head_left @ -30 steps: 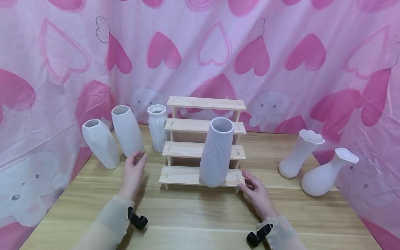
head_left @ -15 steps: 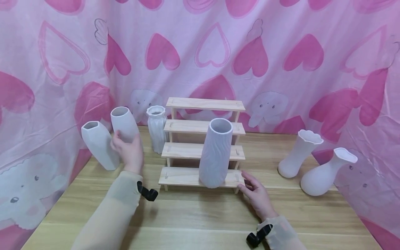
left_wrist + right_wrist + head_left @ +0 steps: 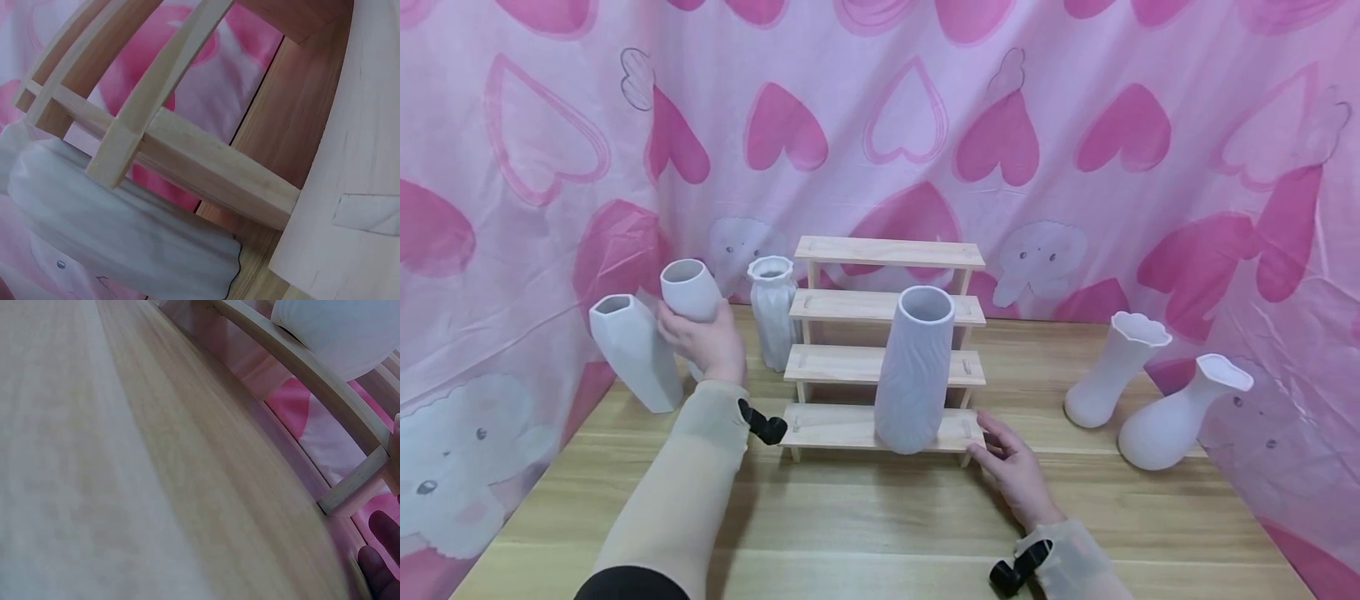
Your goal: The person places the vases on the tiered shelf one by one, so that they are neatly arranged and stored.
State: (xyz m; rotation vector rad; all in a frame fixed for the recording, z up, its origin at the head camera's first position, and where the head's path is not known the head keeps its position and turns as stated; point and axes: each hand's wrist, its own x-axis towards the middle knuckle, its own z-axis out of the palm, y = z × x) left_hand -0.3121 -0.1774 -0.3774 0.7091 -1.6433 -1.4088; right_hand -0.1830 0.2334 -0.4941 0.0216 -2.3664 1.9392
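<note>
White vase (image 3: 692,296) mouth up, long axis roughly upright; left grip (image 3: 709,340) round it; right grip (image 3: 1017,473) pinching shelf (image 3: 835,425).

A pale wooden stepped stand (image 3: 219,165) slants across the view, its broad nearest board (image 3: 350,181) filling the right side. A ridged white vase (image 3: 125,225) lies alongside, one shelf end overlapping it. Behind hangs a pink patterned curtain (image 3: 200,84); wooden counter (image 3: 255,265) shows below.

Smooth ceramic-looking held vase (image 3: 689,288), rippled ceramic-looking front vase (image 3: 913,383), matt wooden stand (image 3: 829,426), wood-grained tabletop (image 3: 857,529), creased cloth-like curtain (image 3: 842,187)
</note>
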